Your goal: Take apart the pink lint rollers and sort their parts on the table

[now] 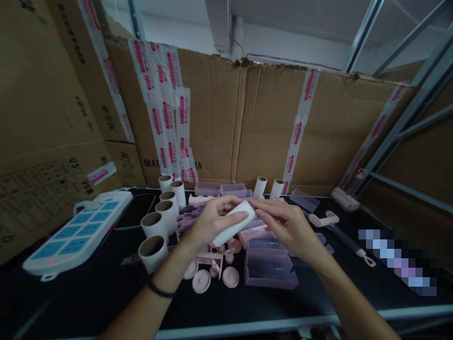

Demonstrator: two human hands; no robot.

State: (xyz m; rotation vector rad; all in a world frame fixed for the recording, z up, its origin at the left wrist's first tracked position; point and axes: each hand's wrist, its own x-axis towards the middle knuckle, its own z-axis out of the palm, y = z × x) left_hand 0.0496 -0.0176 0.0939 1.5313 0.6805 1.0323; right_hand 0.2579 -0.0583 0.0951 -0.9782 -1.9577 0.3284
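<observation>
A white roll (233, 224) lies tilted in my left hand (212, 218), whose thumb presses along its upper side. My right hand (288, 226) is at the roll's upper right end, its fingertips held together there; whether they grip a small part cannot be made out. Below the hands are pink round caps (201, 281) and other small pink parts. Clear purple trays (271, 270) stand under my right hand. White tubes (153, 252) with open tops stand in a group left of my left hand.
A white power strip (76, 231) and a dark phone (135, 211) lie at the left. Two white tubes (261, 187) stand at the back. Pink and purple parts (345, 199) lie at the right. A cardboard wall (212, 118) closes off the back; metal shelf bars frame the right.
</observation>
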